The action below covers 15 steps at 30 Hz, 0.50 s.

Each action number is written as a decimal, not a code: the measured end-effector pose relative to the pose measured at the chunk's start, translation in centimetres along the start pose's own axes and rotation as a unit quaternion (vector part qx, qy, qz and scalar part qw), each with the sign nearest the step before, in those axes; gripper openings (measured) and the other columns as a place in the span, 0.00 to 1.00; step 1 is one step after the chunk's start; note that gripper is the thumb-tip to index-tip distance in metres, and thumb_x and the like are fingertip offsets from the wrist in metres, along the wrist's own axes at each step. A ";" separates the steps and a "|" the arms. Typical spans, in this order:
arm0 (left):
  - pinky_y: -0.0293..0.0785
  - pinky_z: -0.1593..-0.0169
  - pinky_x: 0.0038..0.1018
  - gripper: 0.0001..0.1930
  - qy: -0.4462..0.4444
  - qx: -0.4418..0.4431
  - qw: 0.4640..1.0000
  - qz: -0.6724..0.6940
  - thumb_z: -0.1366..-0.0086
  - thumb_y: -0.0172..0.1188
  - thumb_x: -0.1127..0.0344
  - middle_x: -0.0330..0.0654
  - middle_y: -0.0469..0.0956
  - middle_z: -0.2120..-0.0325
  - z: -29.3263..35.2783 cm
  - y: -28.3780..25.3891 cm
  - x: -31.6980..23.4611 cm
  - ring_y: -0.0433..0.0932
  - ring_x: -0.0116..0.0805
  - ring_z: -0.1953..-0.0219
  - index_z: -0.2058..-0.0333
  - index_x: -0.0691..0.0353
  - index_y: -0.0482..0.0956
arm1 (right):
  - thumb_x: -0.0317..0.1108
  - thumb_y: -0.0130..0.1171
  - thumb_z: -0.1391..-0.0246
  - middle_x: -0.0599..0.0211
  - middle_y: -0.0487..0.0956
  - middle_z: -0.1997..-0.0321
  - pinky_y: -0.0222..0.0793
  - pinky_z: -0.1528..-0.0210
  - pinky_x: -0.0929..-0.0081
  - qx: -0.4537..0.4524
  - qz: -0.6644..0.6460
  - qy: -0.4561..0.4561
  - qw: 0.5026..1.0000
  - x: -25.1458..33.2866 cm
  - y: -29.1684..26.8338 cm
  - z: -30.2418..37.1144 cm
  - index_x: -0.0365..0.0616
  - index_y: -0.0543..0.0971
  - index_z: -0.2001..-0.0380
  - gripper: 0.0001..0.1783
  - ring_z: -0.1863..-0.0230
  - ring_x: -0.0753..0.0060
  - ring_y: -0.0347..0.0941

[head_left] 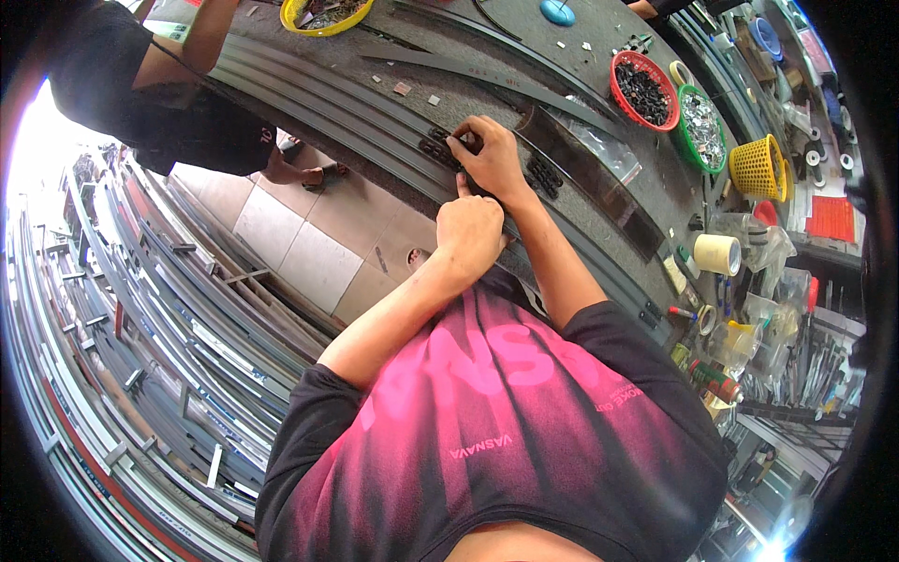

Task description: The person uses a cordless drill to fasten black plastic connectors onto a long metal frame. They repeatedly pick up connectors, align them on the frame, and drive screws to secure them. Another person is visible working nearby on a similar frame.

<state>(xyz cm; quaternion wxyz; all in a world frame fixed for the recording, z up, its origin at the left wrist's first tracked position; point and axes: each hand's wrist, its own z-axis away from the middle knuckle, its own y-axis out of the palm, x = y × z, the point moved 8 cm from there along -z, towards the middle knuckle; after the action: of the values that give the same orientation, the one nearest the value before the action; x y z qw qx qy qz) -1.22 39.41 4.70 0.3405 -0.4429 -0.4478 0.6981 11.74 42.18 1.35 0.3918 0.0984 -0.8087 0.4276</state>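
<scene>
The long profiles (309, 96) were grey; the small linked parts (542, 177) were black. The round baskets were red (615, 82) with black pieces (641, 92), and green (720, 150) with silvery pieces (702, 127). The perforated basket (752, 170) was yellow. The T-shirt (524, 403) was black with fading pink streaks and pink lettering. The floor tiles (269, 225) were beige and off-white.

Profiles (328, 108) on bench (604, 21); baskets (615, 91) beyond

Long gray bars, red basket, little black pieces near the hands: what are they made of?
Long gray bars: likely metal, satin finish; straight, with a soft sheen. Red basket: probably plastic, smooth; evenly bright color, thin rim. Black pieces: perhaps plastic, with small glints, but too small to be sure.
</scene>
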 end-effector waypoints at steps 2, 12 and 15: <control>0.92 0.57 0.38 0.28 0.003 -0.010 1.000 -0.004 0.42 0.86 0.45 0.54 0.94 0.58 0.0 0.0 -0.1 0.96 0.44 0.58 0.56 0.64 0.94 | 0.37 0.80 0.40 0.58 0.83 0.66 0.76 0.60 0.57 0.005 0.001 0.010 1.000 -0.2 0.1 0.1 0.42 0.90 0.61 0.11 0.65 0.54 0.81; 0.91 0.56 0.45 0.27 0.011 0.002 1.000 0.020 0.41 0.84 0.46 0.65 0.93 0.58 -0.1 0.4 0.2 0.95 0.54 0.61 0.59 0.66 0.91 | 0.39 0.79 0.40 0.56 0.84 0.63 0.78 0.55 0.52 0.011 -0.008 0.037 0.999 -0.5 0.2 0.2 0.46 0.91 0.60 0.11 0.61 0.47 0.84; 0.91 0.57 0.45 0.27 0.019 -0.010 1.000 0.016 0.40 0.84 0.45 0.67 0.92 0.57 -0.1 0.2 0.1 0.95 0.54 0.61 0.59 0.67 0.91 | 0.39 0.79 0.40 0.56 0.84 0.63 0.78 0.55 0.52 0.008 -0.011 0.034 0.999 -0.3 0.1 0.2 0.45 0.91 0.60 0.11 0.60 0.47 0.84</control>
<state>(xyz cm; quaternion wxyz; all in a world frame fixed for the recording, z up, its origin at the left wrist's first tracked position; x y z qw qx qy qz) -1.19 39.42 4.46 0.3330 -0.4671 -0.4410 0.6903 11.79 42.08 0.98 0.4230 0.0959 -0.7903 0.4328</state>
